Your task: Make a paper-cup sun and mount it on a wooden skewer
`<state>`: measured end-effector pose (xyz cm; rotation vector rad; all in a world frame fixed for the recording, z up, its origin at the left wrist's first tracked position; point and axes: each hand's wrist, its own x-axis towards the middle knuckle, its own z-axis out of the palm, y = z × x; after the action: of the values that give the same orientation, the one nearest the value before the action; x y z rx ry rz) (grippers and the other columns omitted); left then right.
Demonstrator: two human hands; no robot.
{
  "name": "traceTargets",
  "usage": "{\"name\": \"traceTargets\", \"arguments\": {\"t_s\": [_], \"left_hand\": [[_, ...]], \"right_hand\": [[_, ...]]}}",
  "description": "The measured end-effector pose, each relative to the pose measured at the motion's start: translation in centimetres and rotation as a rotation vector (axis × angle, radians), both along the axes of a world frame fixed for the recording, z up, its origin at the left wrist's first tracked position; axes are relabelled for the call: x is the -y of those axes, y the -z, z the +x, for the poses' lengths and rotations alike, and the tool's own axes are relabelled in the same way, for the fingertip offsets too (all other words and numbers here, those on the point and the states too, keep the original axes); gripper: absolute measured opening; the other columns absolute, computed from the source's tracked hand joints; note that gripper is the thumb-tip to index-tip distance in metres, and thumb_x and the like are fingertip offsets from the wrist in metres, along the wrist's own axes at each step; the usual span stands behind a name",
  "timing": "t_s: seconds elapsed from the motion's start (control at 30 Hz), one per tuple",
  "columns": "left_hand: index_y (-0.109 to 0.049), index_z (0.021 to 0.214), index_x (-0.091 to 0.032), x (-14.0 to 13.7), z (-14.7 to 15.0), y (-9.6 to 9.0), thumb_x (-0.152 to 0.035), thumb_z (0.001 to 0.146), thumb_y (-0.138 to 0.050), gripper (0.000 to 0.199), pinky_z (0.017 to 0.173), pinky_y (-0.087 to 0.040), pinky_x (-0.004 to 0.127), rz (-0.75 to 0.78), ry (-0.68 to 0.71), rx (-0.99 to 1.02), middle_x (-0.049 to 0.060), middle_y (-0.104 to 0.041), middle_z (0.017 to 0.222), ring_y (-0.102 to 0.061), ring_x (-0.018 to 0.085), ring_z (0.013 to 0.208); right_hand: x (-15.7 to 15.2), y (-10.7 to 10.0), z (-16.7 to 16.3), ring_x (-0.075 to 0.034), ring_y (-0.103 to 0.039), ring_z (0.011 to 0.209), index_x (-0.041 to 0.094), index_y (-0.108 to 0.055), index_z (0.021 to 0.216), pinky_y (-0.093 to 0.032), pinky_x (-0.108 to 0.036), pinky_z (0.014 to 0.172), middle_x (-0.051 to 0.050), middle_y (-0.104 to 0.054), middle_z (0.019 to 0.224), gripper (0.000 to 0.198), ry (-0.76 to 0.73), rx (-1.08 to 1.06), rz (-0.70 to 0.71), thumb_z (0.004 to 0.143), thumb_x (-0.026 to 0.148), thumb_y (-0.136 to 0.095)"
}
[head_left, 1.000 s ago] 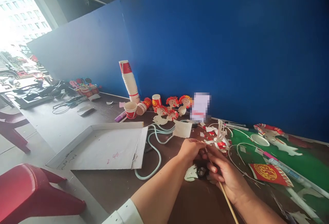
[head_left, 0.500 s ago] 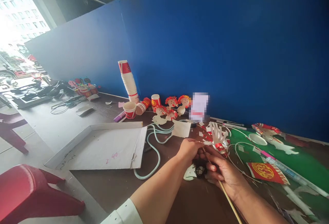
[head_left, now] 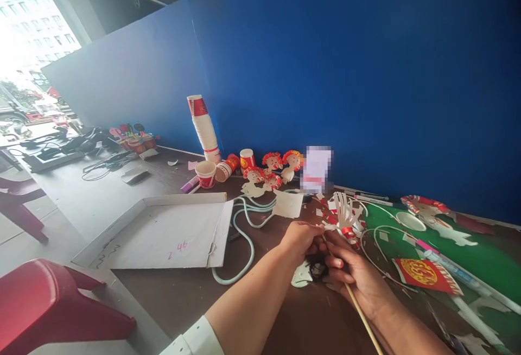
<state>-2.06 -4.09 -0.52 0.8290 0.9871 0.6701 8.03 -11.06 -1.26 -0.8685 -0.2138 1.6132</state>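
Between my hands runs a thin wooden stick (head_left: 363, 314), slanting down to the lower right. My right hand (head_left: 356, 268) is closed around it. My left hand (head_left: 300, 240) has its fingers pinched at the stick's upper end, where a white strip also meets the fingertips. That strip belongs to a paper cup cut into strips (head_left: 345, 215), some spread upright and some curled and red. The fingers hide exactly how strip and stick meet. Below my hands lie a black round item (head_left: 318, 269) and a pale cutout with small dots (head_left: 301, 273), both partly covered.
A shallow white box lid (head_left: 163, 235) lies left, beside a pale hose (head_left: 248, 257). Behind stand stacked paper cups (head_left: 205, 138) and several red-fringed paper figures (head_left: 291, 164). At right are a red paper piece (head_left: 425, 274), scissors (head_left: 442, 325) and a green mat (head_left: 472, 241). A blue partition (head_left: 345, 73) rises behind.
Little differs. My hands keep the same grip and almost the same place, and the view has shifted very slightly. More of the scissors shows at the lower right.
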Motion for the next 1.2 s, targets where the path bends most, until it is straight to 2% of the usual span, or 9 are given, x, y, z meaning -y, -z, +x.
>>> {"name": "traceTargets", "arguments": {"t_s": [0.27,0.57,0.7,0.87,1.0,1.2], "left_hand": [[-0.057,0.065,-0.012,-0.1,-0.2,0.0,-0.028,0.072,-0.069,0.022,0.042,-0.031,0.018,-0.016,0.019,0.032,-0.001,-0.050,0.048,-0.048,0.007,0.042],[-0.056,0.060,-0.012,-0.3,0.0,0.6,-0.036,0.066,-0.074,0.031,0.042,-0.029,0.019,-0.006,0.006,0.021,-0.003,-0.047,0.045,-0.048,0.008,0.042],[-0.056,0.061,-0.012,-0.2,0.1,0.4,-0.030,0.069,-0.072,0.026,0.042,-0.027,0.020,-0.025,-0.023,-0.028,-0.003,-0.047,0.045,-0.046,0.007,0.039],[-0.056,0.062,-0.011,0.0,-0.1,0.0,-0.024,0.075,-0.065,0.021,0.041,-0.025,0.019,-0.004,0.015,-0.007,-0.001,-0.051,0.049,-0.046,0.007,0.038],[-0.056,0.062,-0.011,-0.1,-0.1,0.1,-0.023,0.074,-0.066,0.019,0.041,-0.025,0.020,0.007,0.016,-0.044,-0.001,-0.050,0.049,-0.047,0.008,0.039],[-0.059,0.063,-0.012,-0.4,0.1,0.1,-0.020,0.077,-0.062,0.017,0.040,-0.021,0.021,0.048,0.028,-0.156,-0.001,-0.048,0.046,-0.043,0.008,0.038]], "right_hand": [[0.1,-0.1,-0.2,0.000,-0.039,0.039,0.019,-0.063,0.102,-0.026,-0.005,0.025,0.005,-0.052,0.066,0.036,0.061,0.057,-0.019,0.069,0.005,-0.067],[0.0,0.1,-0.2,0.000,-0.034,0.038,0.019,-0.063,0.109,-0.022,-0.006,0.028,0.003,-0.055,0.065,0.043,0.058,0.160,-0.009,0.068,0.009,-0.066],[0.2,0.7,-0.3,-0.002,-0.034,0.040,0.023,-0.059,0.119,-0.020,-0.009,0.031,0.004,-0.055,0.064,0.052,0.046,0.333,0.011,0.068,0.016,-0.067],[0.5,0.8,-0.7,-0.003,-0.032,0.040,0.027,-0.053,0.129,-0.020,-0.012,0.034,0.006,-0.050,0.057,0.060,0.048,0.525,0.024,0.072,0.026,-0.068],[0.6,0.7,-0.9,-0.004,-0.031,0.041,0.030,-0.047,0.135,-0.020,-0.013,0.035,0.007,-0.048,0.057,0.064,0.044,0.544,0.036,0.074,0.027,-0.065],[0.5,0.6,-0.9,-0.003,-0.031,0.042,0.030,-0.047,0.135,-0.021,-0.012,0.035,0.005,-0.053,0.063,0.064,0.050,0.511,0.013,0.073,0.024,-0.064]]}}
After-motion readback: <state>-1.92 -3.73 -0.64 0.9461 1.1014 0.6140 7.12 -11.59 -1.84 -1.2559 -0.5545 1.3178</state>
